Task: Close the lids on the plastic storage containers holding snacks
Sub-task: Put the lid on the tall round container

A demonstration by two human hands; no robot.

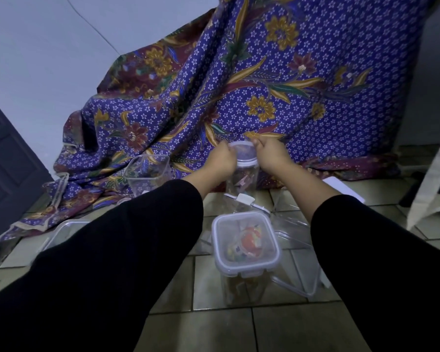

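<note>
A tall clear container (241, 181) with snacks inside stands on the floor in front of the cloth. Its clear lid (244, 154) sits on top. My left hand (221, 160) grips the lid's left edge and my right hand (271, 153) grips its right edge, fingers curled over the rim. Nearer to me stands a second clear container (244, 280) with colourful snacks, its white-rimmed lid (245, 243) on top. A third square container (148, 174) stands open at the left without a lid.
A purple floral cloth (264, 85) drapes behind the containers. Clear lids and container parts lie on the tiled floor: one lid (247, 200) between the two containers, another piece (295, 229) to the right, one (64, 229) at the left. A white bag (432, 179) hangs at the right.
</note>
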